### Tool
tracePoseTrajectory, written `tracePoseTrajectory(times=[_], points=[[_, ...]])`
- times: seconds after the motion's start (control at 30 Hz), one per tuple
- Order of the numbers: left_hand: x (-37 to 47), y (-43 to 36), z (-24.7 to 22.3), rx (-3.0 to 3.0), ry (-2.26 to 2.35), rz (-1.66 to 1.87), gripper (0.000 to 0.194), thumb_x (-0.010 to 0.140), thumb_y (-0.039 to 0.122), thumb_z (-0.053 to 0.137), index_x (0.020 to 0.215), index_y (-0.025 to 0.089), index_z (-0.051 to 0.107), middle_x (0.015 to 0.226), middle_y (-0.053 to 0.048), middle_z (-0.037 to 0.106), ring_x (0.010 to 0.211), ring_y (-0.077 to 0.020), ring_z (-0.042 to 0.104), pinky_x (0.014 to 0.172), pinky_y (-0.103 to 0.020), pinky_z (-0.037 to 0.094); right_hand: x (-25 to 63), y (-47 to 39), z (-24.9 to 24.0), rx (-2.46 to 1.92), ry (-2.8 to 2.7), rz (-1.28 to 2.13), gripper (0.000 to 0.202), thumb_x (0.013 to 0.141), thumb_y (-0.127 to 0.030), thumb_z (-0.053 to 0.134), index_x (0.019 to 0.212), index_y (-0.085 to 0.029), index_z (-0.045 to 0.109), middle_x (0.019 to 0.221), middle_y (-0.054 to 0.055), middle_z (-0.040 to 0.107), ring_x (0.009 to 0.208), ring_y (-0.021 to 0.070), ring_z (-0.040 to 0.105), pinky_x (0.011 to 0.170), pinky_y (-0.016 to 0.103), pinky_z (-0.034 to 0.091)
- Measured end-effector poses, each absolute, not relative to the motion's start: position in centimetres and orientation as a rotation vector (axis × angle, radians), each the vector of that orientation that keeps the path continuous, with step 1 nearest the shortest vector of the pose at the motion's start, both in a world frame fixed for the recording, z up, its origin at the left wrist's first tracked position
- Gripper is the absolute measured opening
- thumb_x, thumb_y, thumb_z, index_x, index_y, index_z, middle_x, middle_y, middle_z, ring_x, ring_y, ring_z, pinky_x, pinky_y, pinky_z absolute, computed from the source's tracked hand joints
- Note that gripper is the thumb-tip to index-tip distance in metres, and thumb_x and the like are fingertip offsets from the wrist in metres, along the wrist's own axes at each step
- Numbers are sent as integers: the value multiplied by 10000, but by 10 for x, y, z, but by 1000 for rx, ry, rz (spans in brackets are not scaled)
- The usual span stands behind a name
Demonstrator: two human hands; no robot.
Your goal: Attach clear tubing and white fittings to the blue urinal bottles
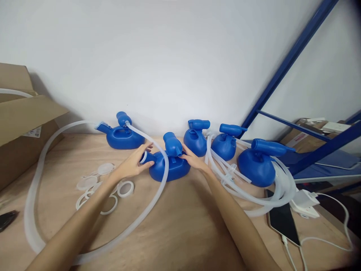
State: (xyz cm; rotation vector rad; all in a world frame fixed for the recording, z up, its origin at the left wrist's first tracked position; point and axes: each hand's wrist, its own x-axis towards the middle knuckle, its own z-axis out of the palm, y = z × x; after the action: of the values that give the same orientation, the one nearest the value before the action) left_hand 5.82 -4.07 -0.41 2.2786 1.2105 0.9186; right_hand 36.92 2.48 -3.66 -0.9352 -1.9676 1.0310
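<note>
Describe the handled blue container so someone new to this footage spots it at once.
On the wooden table below the white wall are five blue containers. The handled container is second from the left; it alone sits between the left hand and the right hand.

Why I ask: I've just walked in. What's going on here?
Someone is handling the middle blue container: the left hand is around its neck, and the right hand is at its other end, beside the blue piece on top. A translucent hose passes across its front. Four similar containers stand nearby, one behind to the left, three to the right. White discs and rings lie on the table to the left.
</note>
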Motion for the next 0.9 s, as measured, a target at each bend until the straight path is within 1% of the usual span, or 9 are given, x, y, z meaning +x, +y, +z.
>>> tracePoseTrajectory(times=[0.1,0.17,0.23,0.3,0.37,0.47,0.57,0.67,0.9], points=[[33,-43,26,2170,1394,762,749,961,719,444,1533,239,496,1610,-119,474,1419,-326,525,1132,-432,498,380,16,-18,-822,-1951,1231,988,895,-381,692,1695,-342,114,1668,84,421,1554,283,399,1301,552,262],[7,-47,44,2108,1591,624,720,948,766,365,1362,257,661,1469,-76,632,1354,-336,580,1137,-437,490,383,10,-7,-745,-1999,1230,1224,842,-455,802,1692,-361,-74,1700,98,365,1584,292,350,1309,569,228],[-21,-50,53,2016,1811,280,682,863,788,482,1196,256,747,1249,-84,751,1174,-360,682,1025,-451,552,379,6,-1,-717,-2014,1194,1361,782,-559,858,1678,-358,-146,1724,124,307,1599,316,316,1306,587,227],[-41,-53,51,1895,1952,-109,638,719,725,683,1121,240,783,1153,-123,778,1055,-387,722,931,-475,579,370,5,0,-751,-1994,1160,1371,742,-688,837,1696,-334,-82,1750,150,229,1607,349,288,1299,592,246],[-49,-52,42,1836,1990,-307,680,638,620,775,1185,216,777,1197,-165,765,1066,-401,721,929,-482,574,359,6,-4,-799,-1964,1122,1292,740,-799,758,1709,-299,65,1764,155,185,1614,371,262,1302,578,254],[-39,-45,23,1874,1972,-353,766,673,575,739,1352,223,703,1383,-181,686,1170,-394,687,950,-460,564,346,6,-11,-822,-1916,1046,1157,772,-865,654,1679,-263,262,1759,130,226,1623,375,232,1325,548,214],[-22,-37,6,1924,1957,-437,643,675,543,730,1240,237,764,1412,-190,658,1205,-418,658,913,-462,568,340,5,-17,-814,-1858,967,1042,821,-867,584,1640,-260,364,1730,101,321,1618,365,249,1342,534,161],[-12,-31,-6,1974,1969,-513,490,629,423,758,1046,174,811,1296,-239,697,1247,-459,616,910,-473,562,338,3,-21,-806,-1818,908,974,861,-862,515,1621,-264,400,1705,88,377,1605,359,282,1342,539,158],[-15,-26,-19,2034,1988,-516,432,649,312,702,1064,206,763,1193,-205,748,1199,-427,649,861,-457,562,339,-3,-21,-820,-1851,900,940,908,-821,497,1644,-261,332,1706,103,363,1596,337,304,1330,524,209]])
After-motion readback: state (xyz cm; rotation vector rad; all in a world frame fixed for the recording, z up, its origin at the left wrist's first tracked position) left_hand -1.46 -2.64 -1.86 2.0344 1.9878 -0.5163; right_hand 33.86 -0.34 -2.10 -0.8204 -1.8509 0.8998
